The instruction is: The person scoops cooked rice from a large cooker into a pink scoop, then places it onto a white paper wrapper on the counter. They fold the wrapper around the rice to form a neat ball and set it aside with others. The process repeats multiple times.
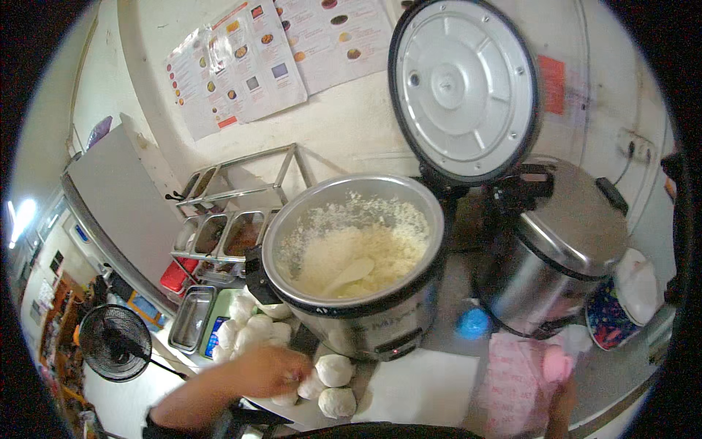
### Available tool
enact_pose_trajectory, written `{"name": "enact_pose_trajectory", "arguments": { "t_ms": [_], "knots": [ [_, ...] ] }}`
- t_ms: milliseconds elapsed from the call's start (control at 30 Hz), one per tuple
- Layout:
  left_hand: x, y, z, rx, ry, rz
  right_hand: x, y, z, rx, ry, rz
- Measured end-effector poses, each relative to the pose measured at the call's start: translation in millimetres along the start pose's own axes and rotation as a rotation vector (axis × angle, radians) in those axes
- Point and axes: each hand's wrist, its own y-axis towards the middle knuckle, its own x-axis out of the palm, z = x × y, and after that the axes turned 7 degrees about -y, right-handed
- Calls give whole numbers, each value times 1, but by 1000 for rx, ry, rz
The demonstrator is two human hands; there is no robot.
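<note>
My left hand [271,370] reaches in from the lower left, blurred, over white wrapped round bundles. Its fingers are partly hidden, so I cannot tell whether it grips one. Two wrapped bundles [335,387] lie just right of it, and a pile of more [255,329] rests behind. At the lower right, my right hand [559,403] is blurred around a small pink cup [557,363], beside printed pink paper sheets [513,378]. Between the hands stands a large open rice cooker [378,324] with cooked rice [351,247] and a pale rice paddle [351,274] inside.
The cooker's lid [463,93] stands raised. A second, closed steel cooker [554,263] is to its right, with a blue round object [473,322] and patterned container [611,321] nearby. Steel food pans [214,233], a tray [192,318], a phone [214,337] and a fan [115,343] are leftward.
</note>
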Motion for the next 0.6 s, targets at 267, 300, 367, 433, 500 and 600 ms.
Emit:
{"name": "enact_pose_trajectory", "arguments": {
  "t_ms": [267, 300, 367, 433, 500, 600],
  "knots": [
    [-137, 155, -22, -437, 471, -412, -16, -9, -24, -159, -200, 53],
    [-132, 172, -38, -493, 598, -572, -15, -6, -20, -199, -227, 39],
    [-120, 201, -69, -540, 545, -796, -15, 2, -5, -144, -260, -28],
    [-108, 221, -95, -568, 532, -979, -13, 9, 12, 5, -183, -111],
    [-92, 229, -113, -549, 550, -1096, -9, 11, 20, 72, 64, -126],
    [-74, 235, -131, -521, 581, -1289, -11, 8, 12, -31, 81, -49]
  ]
}}
